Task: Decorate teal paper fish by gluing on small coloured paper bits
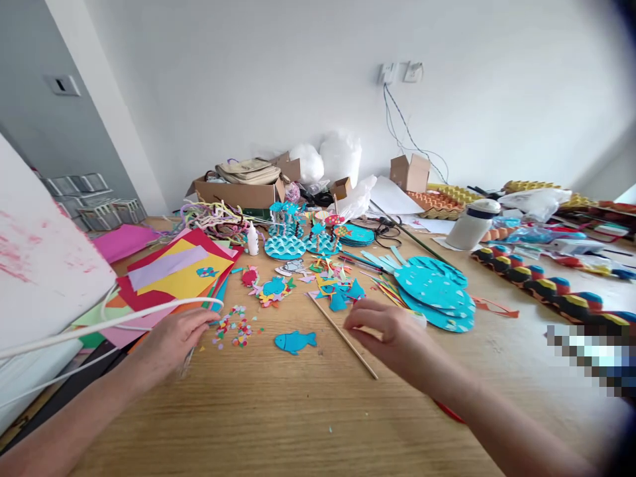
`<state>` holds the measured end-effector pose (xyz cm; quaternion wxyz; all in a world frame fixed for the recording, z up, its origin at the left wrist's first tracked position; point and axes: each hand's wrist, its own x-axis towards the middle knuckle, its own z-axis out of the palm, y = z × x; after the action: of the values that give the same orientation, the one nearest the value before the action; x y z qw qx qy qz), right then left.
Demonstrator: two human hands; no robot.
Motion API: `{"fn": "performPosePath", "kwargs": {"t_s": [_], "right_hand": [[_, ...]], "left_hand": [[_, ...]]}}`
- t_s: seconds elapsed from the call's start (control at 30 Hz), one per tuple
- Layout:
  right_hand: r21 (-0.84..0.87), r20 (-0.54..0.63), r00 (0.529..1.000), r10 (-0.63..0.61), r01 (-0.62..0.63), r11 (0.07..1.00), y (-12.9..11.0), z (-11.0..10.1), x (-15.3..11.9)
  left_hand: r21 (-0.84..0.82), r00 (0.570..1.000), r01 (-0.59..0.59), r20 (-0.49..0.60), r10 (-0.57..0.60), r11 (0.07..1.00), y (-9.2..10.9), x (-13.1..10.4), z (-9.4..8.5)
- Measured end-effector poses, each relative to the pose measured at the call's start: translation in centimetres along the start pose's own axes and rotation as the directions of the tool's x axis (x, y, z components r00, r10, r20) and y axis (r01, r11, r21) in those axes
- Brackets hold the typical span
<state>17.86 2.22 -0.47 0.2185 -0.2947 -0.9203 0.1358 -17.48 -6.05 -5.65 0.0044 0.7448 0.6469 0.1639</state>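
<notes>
Right hand (385, 324): fingers are curled; whether anything is pinched cannot be told. Wooden stick (350, 346) is laid just left of its fingertips. Left hand (171, 336): fingers are bent, hold likewise indiscernible; confetti dots (241, 329) are scattered just to their right. Blue fish cutout (295, 342) is laid between both hands.

Flat blue paper fish (295, 342) lay between small round multicoloured paper dots (242, 340), left, and thin straight wooden stick (360, 358), right, on wooden table (278, 424).
</notes>
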Motion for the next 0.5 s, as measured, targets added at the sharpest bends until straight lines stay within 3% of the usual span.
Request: {"fn": "performPosePath", "kwargs": {"t_s": [0.07, 0.2, 0.5], "right_hand": [[-0.032, 0.123, 0.988, -0.092, 0.097, 0.995, -1.8, 1.0, 1.3], [-0.105, 0.292, 0.945, -0.148, 0.185, 0.977, -3.5, 2.1, 2.4], [-0.125, 0.376, 0.923, -0.086, 0.143, 0.982, -3.2, 2.7, 1.1]], "left_hand": [[0.045, 0.998, 0.010, 0.056, -0.013, 0.999, -0.9, -0.5, 0.0], [0.111, 0.982, -0.072, 0.184, 0.050, 0.991, -1.5, -1.4, 0.4], [0.172, 0.963, -0.049, 0.270, 0.001, 0.984, -0.1, -0.6, 0.6]]}}
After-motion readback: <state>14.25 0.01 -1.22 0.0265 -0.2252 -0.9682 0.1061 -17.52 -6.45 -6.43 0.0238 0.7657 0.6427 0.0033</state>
